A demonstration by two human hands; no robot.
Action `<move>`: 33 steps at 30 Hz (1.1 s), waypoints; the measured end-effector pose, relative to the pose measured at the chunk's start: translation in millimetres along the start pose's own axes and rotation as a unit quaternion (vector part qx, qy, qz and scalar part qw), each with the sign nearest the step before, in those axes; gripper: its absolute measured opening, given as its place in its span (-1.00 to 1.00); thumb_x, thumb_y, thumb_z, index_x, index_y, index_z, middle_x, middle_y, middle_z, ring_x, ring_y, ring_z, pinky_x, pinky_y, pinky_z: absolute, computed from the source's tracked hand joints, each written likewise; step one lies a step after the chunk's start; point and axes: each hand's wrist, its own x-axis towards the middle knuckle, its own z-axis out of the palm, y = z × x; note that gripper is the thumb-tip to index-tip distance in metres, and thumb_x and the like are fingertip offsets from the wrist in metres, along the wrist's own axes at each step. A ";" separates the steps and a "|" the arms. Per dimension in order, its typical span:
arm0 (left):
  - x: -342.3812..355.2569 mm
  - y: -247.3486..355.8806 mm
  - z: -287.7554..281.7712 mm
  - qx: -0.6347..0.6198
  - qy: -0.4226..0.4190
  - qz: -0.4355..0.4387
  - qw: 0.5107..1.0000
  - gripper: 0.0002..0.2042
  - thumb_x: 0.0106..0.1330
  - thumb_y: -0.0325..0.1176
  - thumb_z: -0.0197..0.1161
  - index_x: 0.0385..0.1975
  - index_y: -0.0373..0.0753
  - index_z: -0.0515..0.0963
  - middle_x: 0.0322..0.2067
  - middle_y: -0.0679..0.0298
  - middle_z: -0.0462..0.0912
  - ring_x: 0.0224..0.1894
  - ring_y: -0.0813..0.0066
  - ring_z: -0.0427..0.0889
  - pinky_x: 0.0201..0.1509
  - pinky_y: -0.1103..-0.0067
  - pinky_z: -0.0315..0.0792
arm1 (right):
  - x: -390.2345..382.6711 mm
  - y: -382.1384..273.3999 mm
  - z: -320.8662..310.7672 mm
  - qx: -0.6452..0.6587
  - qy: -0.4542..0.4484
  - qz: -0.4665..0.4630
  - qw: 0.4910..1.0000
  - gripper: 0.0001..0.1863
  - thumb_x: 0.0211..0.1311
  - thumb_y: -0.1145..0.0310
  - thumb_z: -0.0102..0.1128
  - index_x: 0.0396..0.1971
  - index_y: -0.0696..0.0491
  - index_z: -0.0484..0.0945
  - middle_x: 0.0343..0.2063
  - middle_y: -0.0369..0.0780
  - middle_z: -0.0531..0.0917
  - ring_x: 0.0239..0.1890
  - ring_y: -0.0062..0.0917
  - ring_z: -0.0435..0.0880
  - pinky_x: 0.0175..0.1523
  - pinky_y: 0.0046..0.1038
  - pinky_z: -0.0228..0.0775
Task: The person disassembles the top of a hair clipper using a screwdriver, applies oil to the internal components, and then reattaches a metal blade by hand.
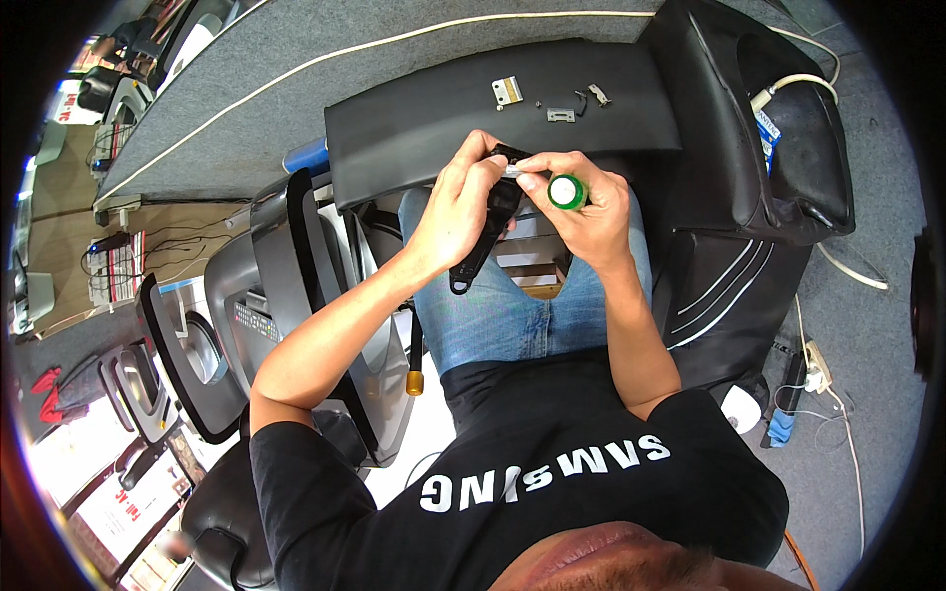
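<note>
A black hair clipper body (498, 222) is in my left hand (455, 202), its fingers wrapped round the upper end and its lower end with a hanging loop pointing down over my lap. My right hand (603, 222) holds a green-handled screwdriver (566, 192), seen end-on, against the palm. The right thumb and fingertips meet the left thumb at a small silvery piece (511, 170) on the clipper head, whose exact shape is partly hidden. Beyond my hands, a metal clipper blade (506, 92), a flat metal plate (561, 115) and a small metal bracket (599, 96) lie on the black padded surface.
The black padded bench (424, 108) spans the space beyond my knees. A black padded armrest (778, 128) with a white cable rises at the right. Several grey-black chair-like units stand at the left, one with a remote control (256, 322). Cables and a power strip (817, 364) lie on the right floor.
</note>
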 end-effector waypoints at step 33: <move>0.6 -0.1 -2.6 0.017 -0.013 -0.007 1.000 -0.72 0.52 -0.26 -0.19 -0.07 -0.30 0.43 -0.33 0.19 0.62 -0.51 0.51 0.65 -0.41 0.57 0.57 | -0.6 -3.9 -1.4 -0.006 -0.008 0.013 1.000 -0.80 0.22 0.50 0.51 -0.17 0.10 0.72 -0.30 -0.24 0.84 -0.29 -0.58 0.84 -0.19 -0.54 0.65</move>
